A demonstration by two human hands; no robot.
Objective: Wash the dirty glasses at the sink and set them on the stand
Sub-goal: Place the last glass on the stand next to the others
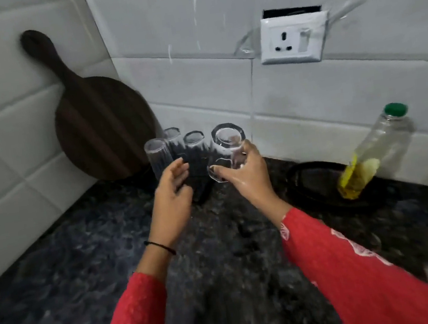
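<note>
Dark stone counter (57, 264), near edge out of view. Left hand (173, 191): fingers loosely apart, gripping nothing, just beside the black stand (201, 190). Right hand (247, 179): wet, fingers clamped round a clear glass (226, 146), mouth down, tilted, at the stand's right side; contact with the stand cannot be told. Three other glasses (156, 158) sit inverted on the stand, near the counter's back left corner. A wooden board (99, 122) leans in that corner.
</note>
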